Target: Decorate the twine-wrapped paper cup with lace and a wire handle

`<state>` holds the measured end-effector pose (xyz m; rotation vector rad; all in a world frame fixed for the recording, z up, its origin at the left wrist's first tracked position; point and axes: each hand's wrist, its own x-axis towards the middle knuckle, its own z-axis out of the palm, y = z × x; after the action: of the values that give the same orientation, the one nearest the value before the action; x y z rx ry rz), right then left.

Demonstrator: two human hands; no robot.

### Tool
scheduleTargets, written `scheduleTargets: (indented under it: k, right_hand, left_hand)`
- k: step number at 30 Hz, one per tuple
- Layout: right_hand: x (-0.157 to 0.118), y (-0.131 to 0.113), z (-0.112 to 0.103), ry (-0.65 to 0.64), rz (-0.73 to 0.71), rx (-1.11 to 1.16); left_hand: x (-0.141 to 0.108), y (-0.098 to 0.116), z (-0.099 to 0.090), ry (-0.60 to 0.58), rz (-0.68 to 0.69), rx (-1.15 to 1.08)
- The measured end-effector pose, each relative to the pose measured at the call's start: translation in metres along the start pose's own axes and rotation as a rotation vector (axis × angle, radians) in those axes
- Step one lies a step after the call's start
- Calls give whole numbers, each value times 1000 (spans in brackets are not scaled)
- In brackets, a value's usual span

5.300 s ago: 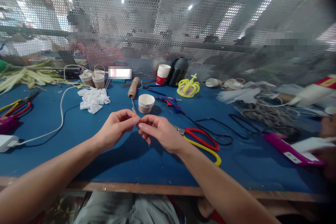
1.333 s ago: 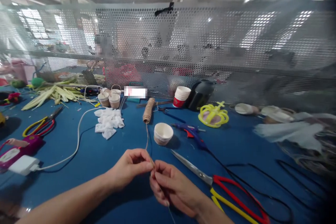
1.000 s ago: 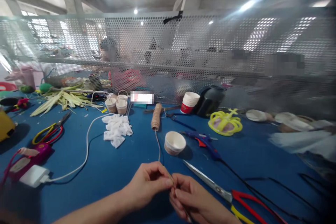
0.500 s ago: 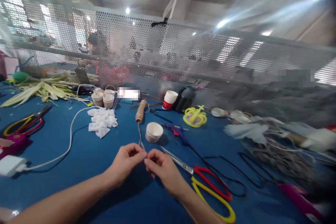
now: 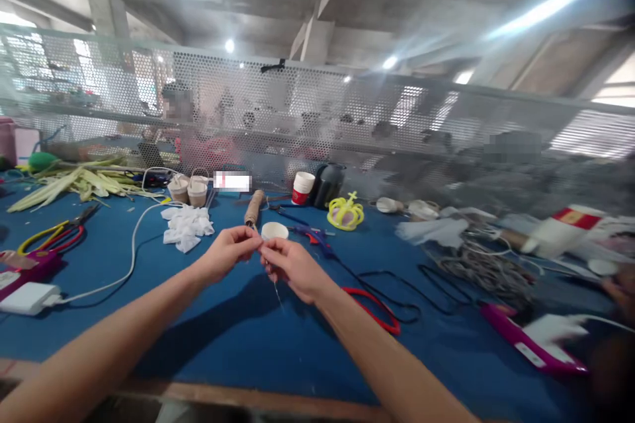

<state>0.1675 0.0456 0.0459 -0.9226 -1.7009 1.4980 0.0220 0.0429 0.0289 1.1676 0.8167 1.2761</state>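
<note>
My left hand (image 5: 229, 252) and my right hand (image 5: 294, 268) meet fingertip to fingertip above the table, both pinching a thin twine. From the tan twine spool (image 5: 254, 207) behind them the strand runs down to my fingers. A thin loose end (image 5: 278, 292) dangles below my right hand. Just behind my fingers stands a small pale cup (image 5: 274, 231), its lower part hidden. My right forearm covers most of a pair of scissors, leaving the red handle (image 5: 384, 321) visible.
A blue glue gun (image 5: 317, 241) and a yellow crown-shaped piece (image 5: 346, 212) lie beyond my right hand. White crumpled fabric (image 5: 187, 227), a white cable (image 5: 133, 248) and other scissors (image 5: 59, 232) are at left. A purple power strip (image 5: 533, 340) lies right; a perforated screen (image 5: 278, 125) stands behind.
Both hands have moved up and forward, closer to the spool and cup, still pinched together. The thin end below my right hand now shows. My right forearm covers more of the scissors. The view has shifted.
</note>
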Motion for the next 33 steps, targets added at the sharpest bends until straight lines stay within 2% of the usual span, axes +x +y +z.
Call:
scheduleTargets:
  k: [5,10,16,19,25,33]
  right_hand:
    - [7,3,7,-96,24,155]
    - [5,19,10,-17,-28,128]
    - [2,26,11,235,-182,-146]
    - [-1,25,14,306,-250,-289]
    - [-4,24,17,369,-367,-545]
    - [-7,25,20,388,-372,-597]
  left_hand:
    - [-4,-4,-4,-29,13,-107]
    - [-11,-13,-6,38,-6,-56]
    - [-8,-14,-6,156,22,77]
    - [-10,-13,-4,186,59,132]
    - [-15,-12,2,232,130,250]
    - [-17,-18,4,230,137,208]
